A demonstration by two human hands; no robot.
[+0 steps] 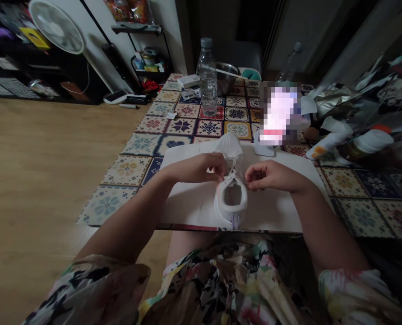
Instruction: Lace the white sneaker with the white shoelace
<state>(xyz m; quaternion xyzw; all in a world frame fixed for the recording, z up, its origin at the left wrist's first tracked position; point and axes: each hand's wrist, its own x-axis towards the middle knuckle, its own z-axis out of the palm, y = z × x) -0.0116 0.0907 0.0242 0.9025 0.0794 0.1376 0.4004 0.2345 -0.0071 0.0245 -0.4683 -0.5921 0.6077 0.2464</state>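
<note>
A flowery dress covers the lap closest to us. Just past it, a white shoe sits on a white board near the board's front edge, heel toward the person. The left hand and right hand pinch the thin laces, fingers curled nearly closed. The shoe looks light and soft, the laces floppy; holding them near the ends seems best. There is open board on both sides, but a bottle and clutter stand behind.

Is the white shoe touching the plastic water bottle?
Apart. The head view shows the white shoe on the white board near the person, while the water bottle stands farther back on the patterned mat, with mat visible between them.
</note>
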